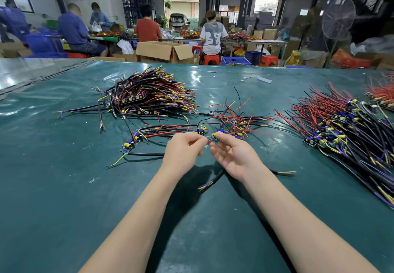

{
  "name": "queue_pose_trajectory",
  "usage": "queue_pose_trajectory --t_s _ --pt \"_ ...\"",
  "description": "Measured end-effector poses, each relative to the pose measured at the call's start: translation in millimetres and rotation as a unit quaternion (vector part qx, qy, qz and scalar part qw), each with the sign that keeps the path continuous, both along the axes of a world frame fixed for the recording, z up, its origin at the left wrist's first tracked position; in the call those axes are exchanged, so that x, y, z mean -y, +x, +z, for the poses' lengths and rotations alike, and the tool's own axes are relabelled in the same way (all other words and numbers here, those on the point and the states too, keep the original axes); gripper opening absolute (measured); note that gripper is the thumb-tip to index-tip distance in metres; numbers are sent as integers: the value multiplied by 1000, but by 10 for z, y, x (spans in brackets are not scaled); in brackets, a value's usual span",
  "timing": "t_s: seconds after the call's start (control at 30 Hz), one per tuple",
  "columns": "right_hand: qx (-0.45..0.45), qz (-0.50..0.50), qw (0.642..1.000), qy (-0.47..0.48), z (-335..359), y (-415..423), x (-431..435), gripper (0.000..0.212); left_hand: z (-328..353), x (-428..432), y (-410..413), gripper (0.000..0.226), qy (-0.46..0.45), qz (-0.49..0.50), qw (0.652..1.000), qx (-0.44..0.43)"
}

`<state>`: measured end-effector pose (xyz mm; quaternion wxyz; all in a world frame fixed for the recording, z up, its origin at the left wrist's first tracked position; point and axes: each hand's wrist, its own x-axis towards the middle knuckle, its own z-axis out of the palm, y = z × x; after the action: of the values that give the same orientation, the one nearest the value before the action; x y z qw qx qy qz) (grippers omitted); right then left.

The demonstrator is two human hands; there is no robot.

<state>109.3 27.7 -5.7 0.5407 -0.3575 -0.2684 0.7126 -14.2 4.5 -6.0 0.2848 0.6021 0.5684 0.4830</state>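
A small green circuit board [215,138] with a yellow capacitor and a blue part is held just above the green table mat [64,187]. My right hand [232,155] grips the board from the right, palm up. My left hand [184,151] pinches thin wires at the board's left end. A black cable [213,182] with coloured wire ends runs out from under my right wrist.
A big stack of wired boards [149,97] lies at the back left. Two loose boards with cables [136,139] lie left of my hands, a small tangle [236,123] just behind them, a long red-wired pile [341,127] at right. Several people work at benches beyond.
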Motion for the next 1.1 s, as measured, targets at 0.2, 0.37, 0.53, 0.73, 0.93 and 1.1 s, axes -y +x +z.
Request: queue_pose_trajectory --t_s 0.2,0.37,0.53,0.73,0.93,1.1 --pt "4 -21 1000 -10 -4 13 0 19 -19 12 -4 21 3 -16 1000 -26" --pt "44 -11 998 43 -19 -1 2 19 -11 12 -53 21 -33 -12 989 -141" --pt "73 23 994 73 -19 -50 21 18 3 27 -47 22 -45 4 984 -171" --pt "87 10 993 75 -24 -41 -2 17 -1 47 9 23 25 1 977 -210" --pt "88 -10 995 52 -42 13 -32 18 -42 82 25 23 92 -1 964 -250" --pt "98 -3 993 64 -60 7 -45 17 -31 75 40 23 70 5 960 -272"
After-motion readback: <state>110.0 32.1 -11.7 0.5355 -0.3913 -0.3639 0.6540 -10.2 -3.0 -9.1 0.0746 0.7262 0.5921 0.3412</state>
